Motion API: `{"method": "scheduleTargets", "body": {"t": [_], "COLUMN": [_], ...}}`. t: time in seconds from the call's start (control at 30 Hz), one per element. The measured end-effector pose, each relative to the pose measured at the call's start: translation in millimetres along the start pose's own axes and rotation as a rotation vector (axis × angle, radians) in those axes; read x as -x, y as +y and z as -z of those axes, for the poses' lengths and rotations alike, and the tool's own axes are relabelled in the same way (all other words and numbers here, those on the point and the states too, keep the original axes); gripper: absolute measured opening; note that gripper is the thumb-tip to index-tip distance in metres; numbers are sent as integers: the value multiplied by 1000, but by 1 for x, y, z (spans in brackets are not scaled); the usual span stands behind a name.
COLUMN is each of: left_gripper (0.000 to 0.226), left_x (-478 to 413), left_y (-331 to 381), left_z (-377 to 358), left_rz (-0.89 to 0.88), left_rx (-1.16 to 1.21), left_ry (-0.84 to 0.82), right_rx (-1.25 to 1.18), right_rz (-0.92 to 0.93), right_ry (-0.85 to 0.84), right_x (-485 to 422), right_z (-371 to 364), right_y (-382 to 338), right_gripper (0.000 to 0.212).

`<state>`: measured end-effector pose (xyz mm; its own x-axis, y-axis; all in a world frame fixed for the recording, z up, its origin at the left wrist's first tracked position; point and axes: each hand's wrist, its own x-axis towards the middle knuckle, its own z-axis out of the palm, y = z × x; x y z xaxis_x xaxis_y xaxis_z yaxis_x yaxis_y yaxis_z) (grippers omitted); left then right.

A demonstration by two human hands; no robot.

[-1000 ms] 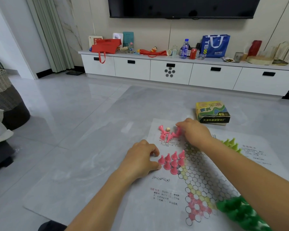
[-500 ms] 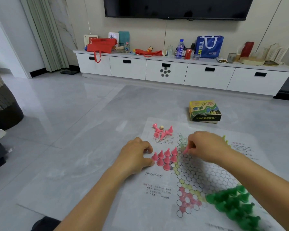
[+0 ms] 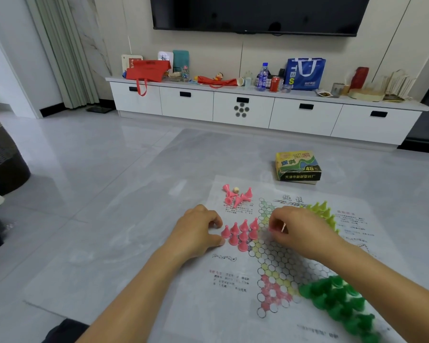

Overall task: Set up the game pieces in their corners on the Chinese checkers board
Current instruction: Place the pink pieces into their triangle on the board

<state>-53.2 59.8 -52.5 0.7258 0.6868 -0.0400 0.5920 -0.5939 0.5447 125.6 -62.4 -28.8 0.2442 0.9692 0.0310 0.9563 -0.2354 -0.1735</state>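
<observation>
A paper Chinese checkers board (image 3: 278,258) lies on the floor. Several pink cone pieces (image 3: 240,232) stand in its left corner. My left hand (image 3: 198,231) rests beside them with fingers curled, touching the outermost piece. My right hand (image 3: 297,229) hovers just right of that group and pinches a pink piece (image 3: 282,227), mostly hidden by the fingers. A loose heap of pink pieces (image 3: 237,195) lies at the far left edge of the sheet. Yellow-green pieces (image 3: 323,212) fill the far right corner, partly behind my right hand. Dark green pieces (image 3: 339,302) stand in the near right corner.
The game's box (image 3: 298,166) sits on the floor beyond the board. A low white cabinet (image 3: 258,110) with bags and bottles runs along the far wall. A dark basket (image 3: 3,154) stands at the left.
My right hand came back from the loose pink heap to the standing pink group, carrying a pink piece. My left hand stayed beside the group.
</observation>
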Motion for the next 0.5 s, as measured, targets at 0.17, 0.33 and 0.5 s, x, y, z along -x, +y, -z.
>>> {"method": "scheduleTargets", "body": {"t": [0.17,0.33,0.5], "left_gripper": [34,35,35], "left_x": [0,-1,-1], "left_y": [0,0,-1], "left_z": [0,-1,-2], "left_rz": [0,0,3], "left_rx": [7,3,16], "left_ry": [9,9,11], "right_rx": [-343,-355,-381], "right_rz": [-70,-123,-105], "right_ry": [-25,-83,-102], "right_x": [8,9,7], "right_z": [-7,-5,-14], "right_y": [-3,1,-10], "right_gripper": [3,9,7]}}
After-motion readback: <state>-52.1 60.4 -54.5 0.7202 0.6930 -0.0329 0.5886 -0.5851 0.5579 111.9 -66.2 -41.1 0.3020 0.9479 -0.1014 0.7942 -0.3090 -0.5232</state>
